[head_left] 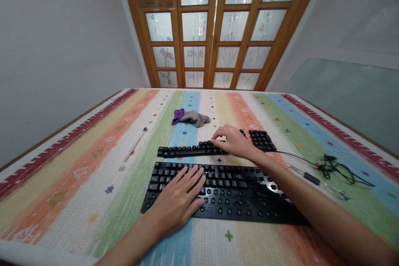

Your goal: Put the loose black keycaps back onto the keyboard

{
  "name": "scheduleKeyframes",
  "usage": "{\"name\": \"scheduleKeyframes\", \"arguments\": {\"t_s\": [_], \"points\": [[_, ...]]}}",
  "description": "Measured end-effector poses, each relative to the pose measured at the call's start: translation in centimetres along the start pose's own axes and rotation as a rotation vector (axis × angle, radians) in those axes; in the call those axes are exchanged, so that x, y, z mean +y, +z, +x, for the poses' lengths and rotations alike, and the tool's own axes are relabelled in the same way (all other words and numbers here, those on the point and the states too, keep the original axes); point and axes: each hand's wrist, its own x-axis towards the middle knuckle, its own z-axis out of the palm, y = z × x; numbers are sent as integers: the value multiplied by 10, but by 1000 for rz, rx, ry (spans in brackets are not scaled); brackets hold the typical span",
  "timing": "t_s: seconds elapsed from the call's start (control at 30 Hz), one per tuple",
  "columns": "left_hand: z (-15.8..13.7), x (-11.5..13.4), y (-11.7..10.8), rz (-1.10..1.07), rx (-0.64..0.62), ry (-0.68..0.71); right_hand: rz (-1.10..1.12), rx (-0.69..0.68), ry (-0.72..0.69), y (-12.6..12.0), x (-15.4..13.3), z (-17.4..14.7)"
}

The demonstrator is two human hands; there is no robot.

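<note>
A black keyboard (237, 214) lies in front of me, with keycaps on its far rows and bare key sockets along its near rows and right end. My left hand (181, 195) rests flat on its left part, fingers spread and holding nothing. Beyond the keyboard, loose black keycaps (187, 150) stand in rows on the cloth. My right hand (233, 139) reaches over the keyboard to these rows, thumb and forefinger pinched at a keycap there. A block of more loose keycaps (262, 140) sits just right of that hand. My right forearm hides part of the keyboard's right end.
A striped tablecloth (102, 166) covers the table. A grey and purple sock (195, 117) lies beyond the keycaps, a thin brush (136, 144) to the left. On the right are a coiled black cable (330, 168) and a dark-handled tool (311, 178). A pale green chair back (349, 91) stands right.
</note>
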Motion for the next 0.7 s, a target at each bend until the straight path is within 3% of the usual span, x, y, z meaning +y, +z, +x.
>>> {"name": "scheduleKeyframes", "arguments": {"t_s": [0.13,0.5,0.7], "points": [[0,1,-1,60,-59,4,84,-87,91,7,2,14],[-2,2,-5,46,-111,-12,37,-151,51,35,5,36],[-3,2,-10,-44,-229,-66,43,-182,40,44,11,42]]}}
